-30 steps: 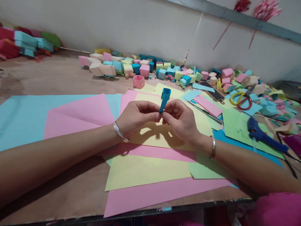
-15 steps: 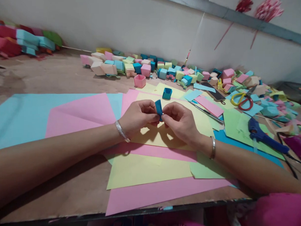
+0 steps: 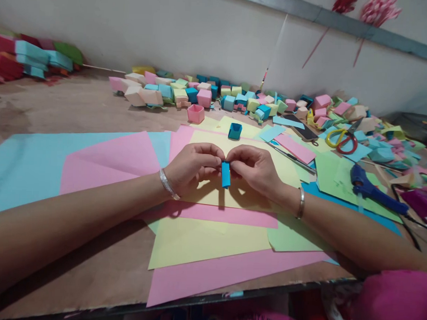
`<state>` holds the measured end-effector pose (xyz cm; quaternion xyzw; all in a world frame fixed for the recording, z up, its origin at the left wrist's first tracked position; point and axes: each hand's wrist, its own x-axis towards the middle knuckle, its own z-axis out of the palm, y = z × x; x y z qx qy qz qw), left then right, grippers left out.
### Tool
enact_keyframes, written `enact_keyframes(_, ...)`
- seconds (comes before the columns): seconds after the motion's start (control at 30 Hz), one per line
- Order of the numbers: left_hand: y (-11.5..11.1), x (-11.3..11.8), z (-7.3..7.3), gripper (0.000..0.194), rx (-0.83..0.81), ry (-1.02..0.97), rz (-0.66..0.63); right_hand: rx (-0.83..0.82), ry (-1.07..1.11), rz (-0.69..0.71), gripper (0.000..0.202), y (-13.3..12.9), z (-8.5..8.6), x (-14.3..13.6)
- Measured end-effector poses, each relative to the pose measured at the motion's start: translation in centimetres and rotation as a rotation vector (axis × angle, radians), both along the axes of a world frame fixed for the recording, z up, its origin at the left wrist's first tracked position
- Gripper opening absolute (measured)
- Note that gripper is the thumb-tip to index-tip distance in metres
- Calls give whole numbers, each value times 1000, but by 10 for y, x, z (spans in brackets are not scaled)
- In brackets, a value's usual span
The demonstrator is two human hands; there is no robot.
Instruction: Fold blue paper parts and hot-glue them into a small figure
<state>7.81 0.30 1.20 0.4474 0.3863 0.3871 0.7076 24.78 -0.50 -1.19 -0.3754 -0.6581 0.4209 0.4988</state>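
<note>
Between both hands, a small folded strip of blue paper (image 3: 226,175) hangs downward above the yellow sheet (image 3: 257,194). My left hand (image 3: 201,164) pinches its upper left edge between thumb and fingers. On the other side, my right hand (image 3: 253,168) grips the upper right edge the same way. Just beyond the fingertips stands a small open-topped blue paper box (image 3: 235,131). A pink open paper box (image 3: 196,113) sits farther back to the left.
Pink paper (image 3: 111,161) and light blue paper (image 3: 27,158) lie left. Rows of small paper boxes (image 3: 201,95) line the wall. On the right are scissors (image 3: 342,139), a phone (image 3: 302,128), a blue glue gun (image 3: 373,189) and green sheets (image 3: 334,178).
The blue paper strip has turned from pointing up above the fingers to hanging down below them. Both hands stay close together around it. The view has shifted slightly.
</note>
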Motion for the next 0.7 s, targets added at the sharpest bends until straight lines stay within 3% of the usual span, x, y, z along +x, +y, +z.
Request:
enact_keyframes(0.23, 2, -2, -6, 21, 113, 102, -22, 6, -102, -30, 4, -5, 3, -1)
enact_keyframes(0.43, 3, -3, -7, 21, 137, 150, -58, -56, -36, 31, 11, -7, 5, -2)
enact_keyframes(0.7, 4, -1, -3, 15, 59, 109, 3, 189, -148, 5, 12, -3, -3, 4)
